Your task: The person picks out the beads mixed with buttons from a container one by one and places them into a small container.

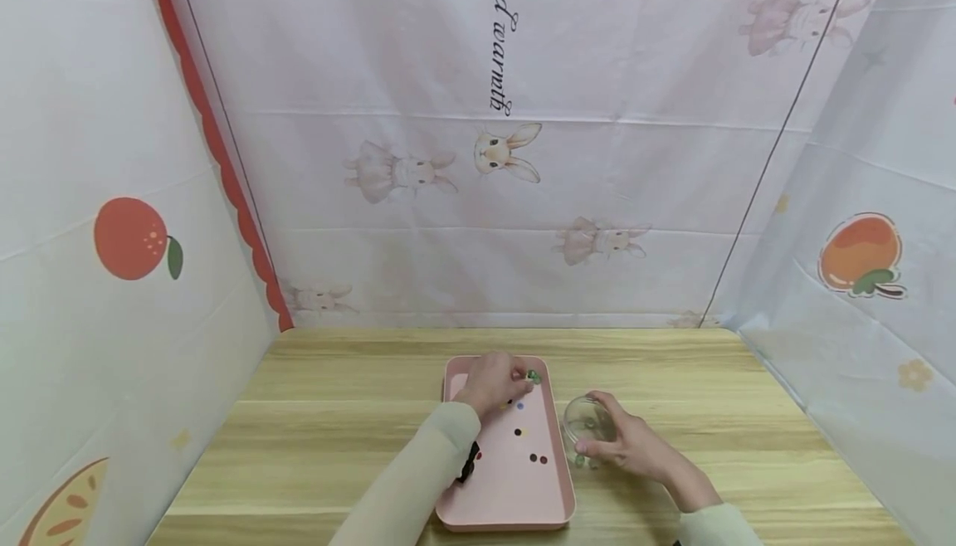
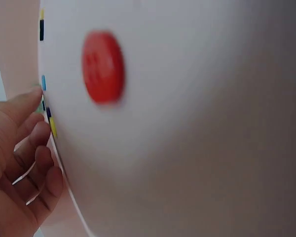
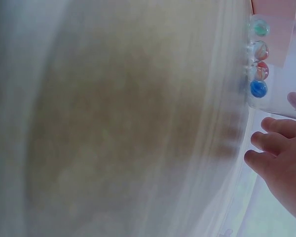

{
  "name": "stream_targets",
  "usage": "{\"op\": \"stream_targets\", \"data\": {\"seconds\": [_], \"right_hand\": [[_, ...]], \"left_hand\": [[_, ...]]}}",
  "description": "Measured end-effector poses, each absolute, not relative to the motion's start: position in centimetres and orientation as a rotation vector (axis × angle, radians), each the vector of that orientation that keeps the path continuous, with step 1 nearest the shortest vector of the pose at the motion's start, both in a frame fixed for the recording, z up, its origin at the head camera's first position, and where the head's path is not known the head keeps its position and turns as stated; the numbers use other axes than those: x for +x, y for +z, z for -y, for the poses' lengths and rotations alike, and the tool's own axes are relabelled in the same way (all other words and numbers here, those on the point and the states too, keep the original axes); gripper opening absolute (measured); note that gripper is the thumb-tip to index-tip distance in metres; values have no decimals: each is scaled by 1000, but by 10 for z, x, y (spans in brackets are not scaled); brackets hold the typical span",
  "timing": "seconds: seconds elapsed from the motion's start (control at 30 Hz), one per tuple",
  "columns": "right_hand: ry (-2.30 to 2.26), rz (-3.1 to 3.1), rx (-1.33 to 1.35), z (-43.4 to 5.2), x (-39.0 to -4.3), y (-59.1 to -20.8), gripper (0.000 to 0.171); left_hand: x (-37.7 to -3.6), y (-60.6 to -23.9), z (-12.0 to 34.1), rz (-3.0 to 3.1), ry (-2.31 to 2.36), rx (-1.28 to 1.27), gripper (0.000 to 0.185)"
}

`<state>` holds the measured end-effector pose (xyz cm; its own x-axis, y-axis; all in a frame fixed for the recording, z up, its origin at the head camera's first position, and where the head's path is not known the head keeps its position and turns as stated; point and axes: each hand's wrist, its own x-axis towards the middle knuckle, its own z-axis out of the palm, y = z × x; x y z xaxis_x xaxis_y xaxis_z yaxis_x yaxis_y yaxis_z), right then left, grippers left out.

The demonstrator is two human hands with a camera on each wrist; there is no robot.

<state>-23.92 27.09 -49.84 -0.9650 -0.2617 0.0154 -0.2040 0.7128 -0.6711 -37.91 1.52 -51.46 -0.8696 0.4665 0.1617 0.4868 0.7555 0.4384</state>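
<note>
My left hand [image 1: 495,382] reaches over the far end of a pink tray [image 1: 562,486]. Its thumb and forefinger pinch at green marbles [image 1: 534,377] by the far right corner. In the left wrist view a bit of green shows between thumb and forefinger, and the other fingers are curled. To the right of the tray, my right hand [image 1: 633,445] holds a clear cup [image 1: 581,415], thumb on the near side and forefinger on the far side. Through the cup in the right wrist view, a blue marble [image 3: 258,89], a green marble [image 3: 261,28] and two red-streaked marbles are visible.
Small buttons lie scattered in the tray: a blue button [image 1: 520,406], a black button [image 1: 518,432], a dark red button [image 1: 543,460] and others. A red button [image 2: 103,67] is near the left wrist. The wooden table [image 1: 329,430] meets printed cloth walls.
</note>
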Motion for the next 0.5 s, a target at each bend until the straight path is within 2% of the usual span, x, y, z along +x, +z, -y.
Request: {"op": "stream_targets", "data": {"seconds": [0.3, 0.5], "right_hand": [[-1096, -2830, -397, -270, -238, -500, 90], [-1104, -2818, -383, -272, -239, -498, 91]], "left_hand": [[-374, -517, -18, 2855, -725, -755, 11], [-376, -514, -16, 2874, -827, -716, 22]]}}
